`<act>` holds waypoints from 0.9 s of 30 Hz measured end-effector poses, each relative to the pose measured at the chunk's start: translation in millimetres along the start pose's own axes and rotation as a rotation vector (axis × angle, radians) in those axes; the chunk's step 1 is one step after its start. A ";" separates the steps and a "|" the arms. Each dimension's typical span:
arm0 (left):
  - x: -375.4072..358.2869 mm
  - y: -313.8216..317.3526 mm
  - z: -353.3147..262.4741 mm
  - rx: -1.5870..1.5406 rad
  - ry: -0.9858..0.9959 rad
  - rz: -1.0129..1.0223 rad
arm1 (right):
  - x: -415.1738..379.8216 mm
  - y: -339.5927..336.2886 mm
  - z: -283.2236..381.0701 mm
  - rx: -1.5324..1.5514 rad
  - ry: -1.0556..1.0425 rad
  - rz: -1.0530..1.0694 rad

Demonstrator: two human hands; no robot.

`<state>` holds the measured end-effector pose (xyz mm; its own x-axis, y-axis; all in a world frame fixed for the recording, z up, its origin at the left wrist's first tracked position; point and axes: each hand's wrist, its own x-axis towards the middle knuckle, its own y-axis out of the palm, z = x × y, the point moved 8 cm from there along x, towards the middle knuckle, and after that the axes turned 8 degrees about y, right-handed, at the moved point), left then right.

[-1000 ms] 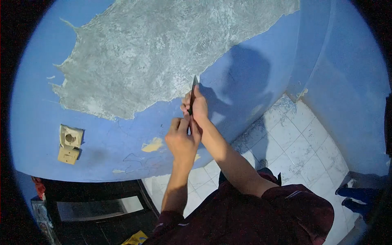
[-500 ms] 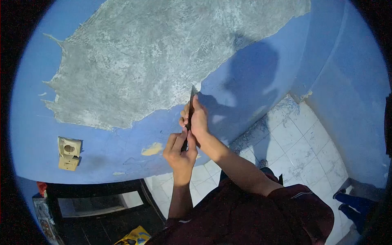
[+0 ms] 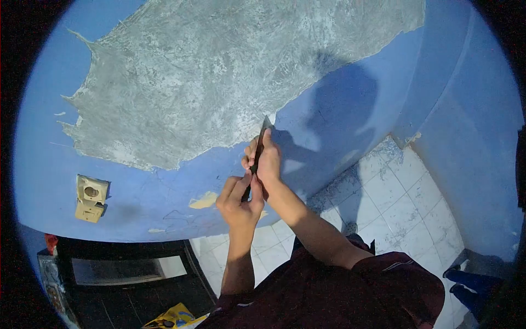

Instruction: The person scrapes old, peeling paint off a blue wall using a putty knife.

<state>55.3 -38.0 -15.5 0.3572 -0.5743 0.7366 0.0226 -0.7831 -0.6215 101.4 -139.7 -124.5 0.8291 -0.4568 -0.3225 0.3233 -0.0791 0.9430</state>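
A knife (image 3: 266, 122) with a narrow, pointed blade and a dark handle is in both of my hands, its tip at the edge between bare grey plaster (image 3: 181, 82) and blue paint (image 3: 307, 118). My right hand (image 3: 268, 162) is closed around its upper part, the thumb lying along it towards the blade. Lower down, my left hand (image 3: 239, 202) pinches the end of the handle, fingers closed. A small pale patch shows on the wall just beside the blade tip. Fingers partly hide the handle.
A broken cream socket plate (image 3: 91, 198) sits on the wall at left. Below stands a dark piece of furniture (image 3: 120, 301) with a yellow bag (image 3: 178, 315). White floor tiles (image 3: 397, 189) carry paint flakes. Another person's legs (image 3: 474, 288) are at lower right.
The view has shifted slightly. The knife leans a little more to the right, its tip still at the paint edge. Both hands keep their hold.
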 end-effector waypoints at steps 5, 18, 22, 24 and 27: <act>2.0 3.4 -6.7 -0.021 0.005 0.052 | -1.0 -1.4 1.5 -0.067 0.000 0.041; -27.6 22.6 -25.0 0.014 0.022 0.009 | 6.6 -16.0 8.2 -0.100 0.064 0.345; -29.1 18.5 -19.0 -0.027 0.029 -0.059 | 6.9 -17.4 6.8 -0.136 0.072 0.286; -26.4 14.2 -18.1 -0.013 0.026 -0.057 | 9.2 -15.9 4.5 -0.132 0.066 0.280; -21.6 10.3 -16.3 -0.053 -0.035 -0.044 | 12.0 -14.0 2.1 -0.104 0.064 0.311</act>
<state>32.6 -37.6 -33.5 0.3894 -0.5312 0.7525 -0.0102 -0.8194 -0.5732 105.9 -145.9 -141.4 0.9212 -0.3881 -0.0278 0.0921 0.1480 0.9847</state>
